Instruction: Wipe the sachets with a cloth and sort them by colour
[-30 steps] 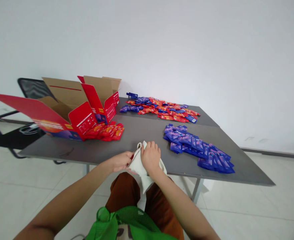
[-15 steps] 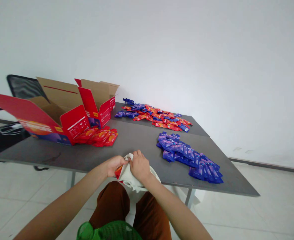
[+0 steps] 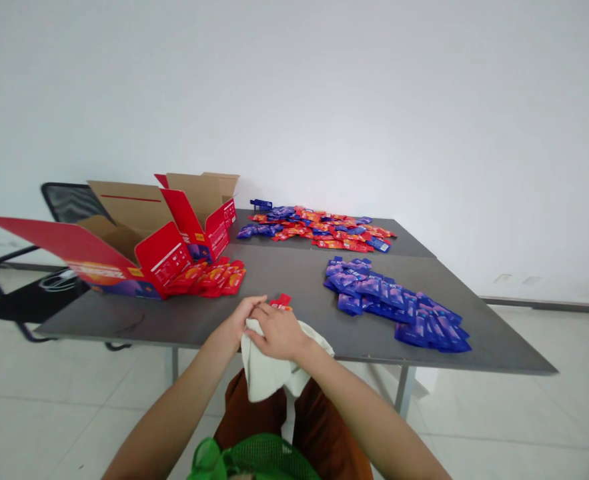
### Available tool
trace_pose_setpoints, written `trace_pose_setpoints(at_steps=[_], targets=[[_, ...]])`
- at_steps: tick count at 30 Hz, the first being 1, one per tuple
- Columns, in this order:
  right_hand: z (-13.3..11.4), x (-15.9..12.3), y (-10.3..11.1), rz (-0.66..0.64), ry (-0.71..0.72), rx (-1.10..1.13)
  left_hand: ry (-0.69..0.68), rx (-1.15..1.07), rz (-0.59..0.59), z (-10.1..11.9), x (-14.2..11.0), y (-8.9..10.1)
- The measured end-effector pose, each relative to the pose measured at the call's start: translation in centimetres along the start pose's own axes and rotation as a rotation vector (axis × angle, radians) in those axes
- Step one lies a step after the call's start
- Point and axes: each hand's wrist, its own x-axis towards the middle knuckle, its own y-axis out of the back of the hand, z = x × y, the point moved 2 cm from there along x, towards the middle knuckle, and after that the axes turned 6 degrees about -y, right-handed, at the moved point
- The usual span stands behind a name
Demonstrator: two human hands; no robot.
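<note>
Both my hands meet at the near edge of the grey table (image 3: 284, 273). My right hand (image 3: 277, 333) is closed over the top of a white cloth bag (image 3: 269, 370) that hangs off the table edge over my lap. My left hand (image 3: 244, 317) is closed beside it, its fingers at the bag's mouth next to a red sachet (image 3: 280, 302) that sticks up between my hands. I cannot tell which hand holds the sachet.
Two open red cardboard boxes (image 3: 159, 230) stand at the left with a heap of red sachets (image 3: 214, 279) before them. Blue sachets (image 3: 394, 303) lie at the right, mixed red and blue sachets (image 3: 319, 227) at the back. A black chair (image 3: 49, 280) stands left. A green mesh bag (image 3: 254, 460) lies in my lap.
A red sachet now sticks up above the bag's mouth between my hands. My right hand has come down flatter over the bag, which hangs lower.
</note>
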Motion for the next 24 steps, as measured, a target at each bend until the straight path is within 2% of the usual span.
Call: trace_pose_setpoints(at_steps=[5, 10, 14, 17, 19, 22, 24], targets=[[3.5, 1.8, -1.0, -0.025, -0.334, -0.068, -0.018, -0.157, -0.105, -1.1, -0.9, -1.0], [7.1, 3.3, -1.6, -0.013, -0.566, -0.126, 0.02, -0.124, -0.142, -1.4, -1.9, -0.9], [8.6, 3.9, -1.1, 0.028, -0.717, -0.175, 0.008, -0.137, -0.147, -1.0, -2.3, -0.5], [8.8, 3.7, -0.9, 0.039, -0.785, -0.163, 0.038, -0.054, -0.048, -0.9, -2.6, 0.2], [8.6, 3.2, -0.6, 0.044, -0.81, -0.148, -0.007, 0.07, 0.091, -0.9, -2.5, 0.8], [8.1, 2.3, 0.7, 0.094, -0.792, -0.127, -0.143, 0.349, 0.318, -0.5, -2.0, 1.7], [7.6, 1.7, 2.5, 0.194, -0.736, -0.113, -0.28, 0.618, 0.438, 0.2, -1.4, 1.6]])
